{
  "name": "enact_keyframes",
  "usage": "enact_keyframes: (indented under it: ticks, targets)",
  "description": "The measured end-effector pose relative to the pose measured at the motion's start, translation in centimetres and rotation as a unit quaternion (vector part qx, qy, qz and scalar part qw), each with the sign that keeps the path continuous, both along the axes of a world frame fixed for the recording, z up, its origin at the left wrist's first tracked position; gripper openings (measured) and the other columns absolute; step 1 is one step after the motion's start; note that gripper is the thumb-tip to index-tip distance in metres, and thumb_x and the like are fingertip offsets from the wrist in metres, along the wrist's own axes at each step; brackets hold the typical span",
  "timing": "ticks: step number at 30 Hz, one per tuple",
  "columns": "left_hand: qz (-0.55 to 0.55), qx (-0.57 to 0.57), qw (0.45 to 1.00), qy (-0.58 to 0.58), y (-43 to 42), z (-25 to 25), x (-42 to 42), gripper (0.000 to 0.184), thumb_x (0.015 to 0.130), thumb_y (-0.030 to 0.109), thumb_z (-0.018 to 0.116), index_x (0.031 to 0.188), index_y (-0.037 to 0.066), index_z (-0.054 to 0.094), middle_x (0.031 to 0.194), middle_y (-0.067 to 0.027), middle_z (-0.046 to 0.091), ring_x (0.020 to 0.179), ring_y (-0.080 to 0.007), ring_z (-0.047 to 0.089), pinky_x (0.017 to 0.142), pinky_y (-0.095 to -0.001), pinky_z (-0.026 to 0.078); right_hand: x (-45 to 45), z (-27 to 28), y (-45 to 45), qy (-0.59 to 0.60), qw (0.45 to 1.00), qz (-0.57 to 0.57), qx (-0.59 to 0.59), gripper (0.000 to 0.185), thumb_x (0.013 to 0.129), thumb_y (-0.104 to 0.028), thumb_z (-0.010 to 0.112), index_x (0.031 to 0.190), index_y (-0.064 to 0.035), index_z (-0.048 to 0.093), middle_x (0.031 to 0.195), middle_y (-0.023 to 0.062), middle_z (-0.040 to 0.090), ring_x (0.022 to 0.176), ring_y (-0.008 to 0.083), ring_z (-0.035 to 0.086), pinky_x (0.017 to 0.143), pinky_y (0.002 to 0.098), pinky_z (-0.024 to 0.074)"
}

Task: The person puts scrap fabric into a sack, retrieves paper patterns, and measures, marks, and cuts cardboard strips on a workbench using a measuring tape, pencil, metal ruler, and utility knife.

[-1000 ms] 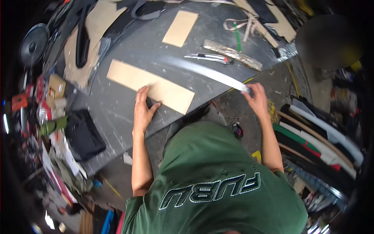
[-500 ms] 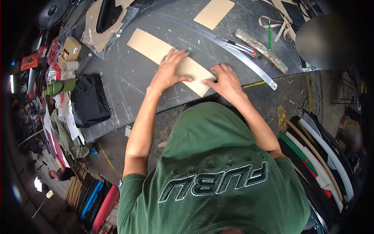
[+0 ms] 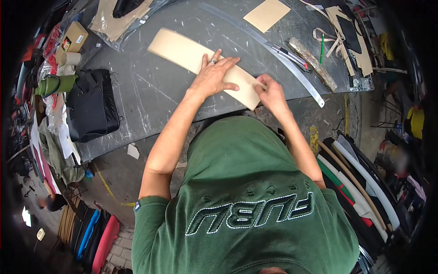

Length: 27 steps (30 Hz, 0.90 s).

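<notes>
A long tan strip of card-like sheet (image 3: 175,48) lies slantwise across the grey table, its near corner reaching the front edge. My left hand (image 3: 213,76) presses on the middle of it, fingers stretched and spread, with a ring on one finger. At the strip's right edge, near its close end, my right hand (image 3: 272,95) has its fingers curled in and pinches the edge between thumb and fingers. The fingertips there are partly hidden. To the right lie a long curved metal ruler (image 3: 296,75) and a utility knife (image 3: 289,55).
A mottled bar (image 3: 312,64), a green pencil (image 3: 322,48) and a smaller tan sheet (image 3: 267,14) lie on the table (image 3: 150,82). A black bag (image 3: 93,107) sits at the left edge. Fabric rolls (image 3: 360,182) stand lower right.
My right hand has gone from flat with spread fingers to curled on the strip's edge. My left hand and the strip's near end sit farther right in view, and the camera view has shifted.
</notes>
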<state>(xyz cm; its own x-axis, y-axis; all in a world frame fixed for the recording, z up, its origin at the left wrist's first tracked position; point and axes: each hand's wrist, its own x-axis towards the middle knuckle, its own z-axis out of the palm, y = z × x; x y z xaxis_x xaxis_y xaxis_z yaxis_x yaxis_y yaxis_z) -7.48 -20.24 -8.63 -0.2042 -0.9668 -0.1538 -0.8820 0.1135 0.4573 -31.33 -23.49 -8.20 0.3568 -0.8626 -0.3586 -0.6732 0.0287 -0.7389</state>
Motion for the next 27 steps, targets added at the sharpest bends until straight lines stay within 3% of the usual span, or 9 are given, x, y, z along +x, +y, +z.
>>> enact_keyframes:
  ticks: [2, 5, 8, 13, 16, 19, 23, 25, 27]
  targets:
    - [0.009, -0.003, 1.0, 0.006, 0.7, -0.2, -0.4, 0.106, 0.068, 0.06, 0.081, 0.157, 0.024, 0.038, 0.16, -0.0044, 0.041, 0.154, -0.0368, 0.022, 0.123, -0.0664, 0.014, -0.9, 0.0, -1.2, -0.018, 0.999, -0.026, 0.008, 0.034, 0.086, -0.017, 0.072, 0.116, -0.0039, 0.064, 0.104, 0.0217, 0.072, 0.095, 0.0369, 0.07, 0.087, 0.0444, 0.0533]
    - [0.023, -0.012, 1.0, 0.011, 1.6, -0.6, -1.0, 0.105, 0.069, 0.064, 0.079, 0.157, 0.025, 0.038, 0.161, -0.0046, 0.039, 0.155, -0.0363, 0.021, 0.123, -0.0663, 0.014, -1.1, -0.5, -4.8, -0.018, 0.996, -0.04, -0.074, 0.029, 0.088, -0.017, 0.07, 0.114, -0.0056, 0.066, 0.109, 0.0213, 0.072, 0.1, 0.0371, 0.069, 0.09, 0.0447, 0.0528]
    - [0.079, -0.059, 0.995, -0.008, 2.8, -1.5, -0.9, 0.102, 0.071, 0.064, 0.078, 0.157, 0.026, 0.038, 0.162, -0.0064, 0.037, 0.155, -0.0375, 0.02, 0.123, -0.0662, 0.015, -0.2, -1.5, -8.0, 0.019, 0.989, 0.043, -0.14, 0.029, 0.088, -0.015, 0.071, 0.114, -0.0042, 0.067, 0.108, 0.0157, 0.072, 0.1, 0.0305, 0.07, 0.088, 0.039, 0.053]
    - [0.153, -0.1, 0.982, -0.055, 5.0, -2.3, 0.0, 0.094, 0.078, 0.066, 0.072, 0.156, 0.026, 0.04, 0.164, -0.0081, 0.034, 0.155, -0.0391, 0.019, 0.119, -0.0716, 0.014, 2.9, -1.7, -9.6, 0.031, 0.984, 0.103, -0.141, 0.032, 0.088, -0.016, 0.072, 0.117, -0.0069, 0.068, 0.112, 0.0174, 0.072, 0.106, 0.033, 0.069, 0.092, 0.0408, 0.0519]
    - [0.253, -0.05, 0.958, -0.122, 6.5, -2.1, -0.4, 0.085, 0.085, 0.069, 0.064, 0.155, 0.027, 0.043, 0.165, -0.0092, 0.032, 0.154, -0.0403, 0.019, 0.114, -0.0778, 0.013, 3.2, -1.6, -10.4, 0.036, 0.981, 0.118, -0.148, 0.033, 0.088, -0.017, 0.071, 0.119, -0.0078, 0.068, 0.112, 0.0181, 0.072, 0.107, 0.0339, 0.068, 0.093, 0.0413, 0.0516]
    - [0.27, -0.071, 0.952, -0.125, 7.6, -2.8, 0.1, 0.076, 0.09, 0.068, 0.057, 0.153, 0.026, 0.046, 0.164, -0.0093, 0.033, 0.154, -0.0415, 0.02, 0.111, -0.0804, 0.014, 3.3, -0.7, -11.2, 0.053, 0.974, 0.16, -0.155, 0.029, 0.088, -0.017, 0.07, 0.116, -0.0086, 0.068, 0.121, 0.0209, 0.067, 0.109, 0.0389, 0.066, 0.094, 0.0435, 0.0515]
    - [0.274, -0.084, 0.949, -0.13, 7.8, -3.8, 0.9, 0.065, 0.096, 0.063, 0.053, 0.151, 0.027, 0.05, 0.164, -0.0092, 0.033, 0.153, -0.0421, 0.021, 0.111, -0.0812, 0.015, 3.6, -0.2, -15.3, 0.042, 0.968, 0.117, -0.219, 0.035, 0.086, -0.022, 0.073, 0.119, -0.0095, 0.07, 0.113, 0.0187, 0.071, 0.107, 0.0329, 0.068, 0.092, 0.0414, 0.0526]
    - [0.274, -0.084, 0.949, -0.134, 7.9, -4.0, 0.8, 0.062, 0.098, 0.06, 0.053, 0.151, 0.028, 0.05, 0.164, -0.0092, 0.033, 0.153, -0.0422, 0.021, 0.111, -0.081, 0.015, 3.4, -1.2, -20.2, 0.04, 0.98, 0.06, -0.188, 0.039, 0.085, -0.03, 0.075, 0.117, -0.0074, 0.071, 0.114, 0.0186, 0.071, 0.108, 0.0324, 0.068, 0.095, 0.0423, 0.0528]
    - [0.268, -0.088, 0.95, -0.131, 7.9, -3.8, 0.9, 0.057, 0.101, 0.056, 0.051, 0.15, 0.029, 0.051, 0.163, -0.0089, 0.034, 0.153, -0.0416, 0.022, 0.111, -0.0804, 0.016, 2.1, -4.0, -25.1, 0.068, 0.929, 0.031, -0.364, 0.055, 0.082, -0.039, 0.076, 0.125, -0.0046, 0.067, 0.119, 0.0207, 0.07, 0.111, 0.034, 0.067, 0.099, 0.0426, 0.0516]
